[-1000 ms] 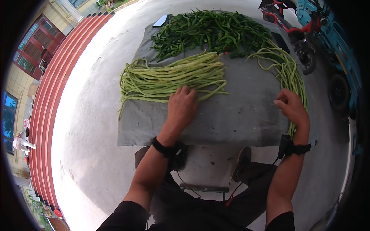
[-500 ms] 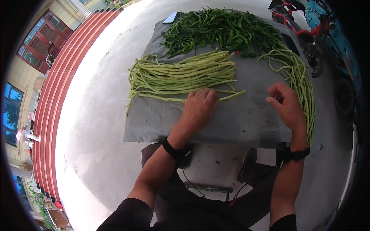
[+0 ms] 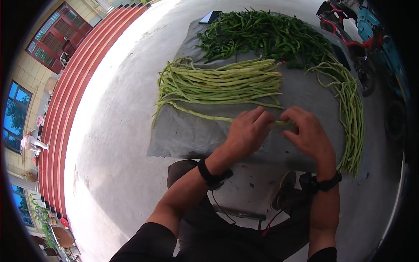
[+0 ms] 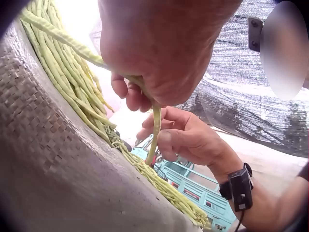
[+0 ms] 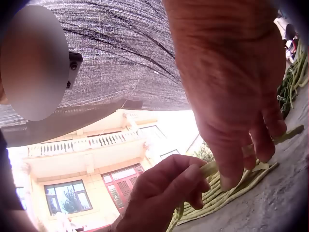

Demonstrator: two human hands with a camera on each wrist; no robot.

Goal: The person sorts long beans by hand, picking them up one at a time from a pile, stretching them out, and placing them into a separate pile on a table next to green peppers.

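Observation:
A single long green bean (image 3: 196, 114) stretches from the left end of the sorted bundle (image 3: 218, 81) to both hands, low over the grey cloth. The left hand (image 3: 249, 133) grips it close to its right end; in the left wrist view the bean (image 4: 157, 125) runs under the curled left fingers. Facing it, the right hand (image 3: 310, 133) pinches the bean's end between thumb and fingers. Seen from the right wrist, the tip (image 5: 289, 134) sticks out past the right fingers, and the left hand (image 5: 161, 195) holds the bean just beside them.
Looser long beans (image 3: 349, 118) lie down the table's right edge. Green peppers (image 3: 262, 37) are heaped at the back, with a phone (image 3: 210, 17) at the back left corner. A red and teal vehicle (image 3: 371, 35) stands beyond the right side.
The left hand has moved right, drawing one bean away from the bundle's near side. The right hand has moved left from beside the looser beans and has taken hold of the bean's end.

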